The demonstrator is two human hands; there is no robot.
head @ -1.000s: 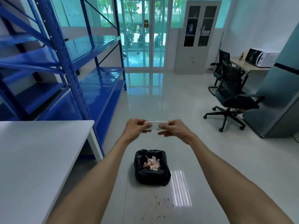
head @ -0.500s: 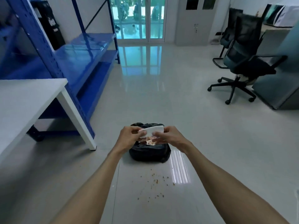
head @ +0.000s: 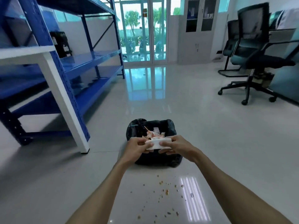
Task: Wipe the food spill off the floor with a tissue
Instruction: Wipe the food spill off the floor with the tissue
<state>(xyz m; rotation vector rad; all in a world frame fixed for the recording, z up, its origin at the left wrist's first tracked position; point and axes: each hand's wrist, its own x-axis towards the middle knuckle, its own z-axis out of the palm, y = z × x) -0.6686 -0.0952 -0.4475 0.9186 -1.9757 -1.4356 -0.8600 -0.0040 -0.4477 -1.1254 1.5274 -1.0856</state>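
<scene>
While crumbs [head: 163,191] lie below, left hand [head: 137,147], right hand [head: 176,145] pinch tissue [head: 159,143]

An office is seen: swivel chairs [head: 257,50] at a desk [head: 281,32], a filing cabinet [head: 198,29], blue storage shelving [head: 87,62], glass doors [head: 144,29].

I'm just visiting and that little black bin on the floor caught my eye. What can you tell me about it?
The bin is small, low and squarish, lined with a glossy, crinkled black plastic bag folded over its rim. It stands upright on the pale tiled floor, open-topped, holding pinkish-white crumpled scraps and a thin stick. Both hands hold a white tissue in front of it, hiding part of its near rim. Crumbs lie scattered on the floor just nearer the camera.
</scene>
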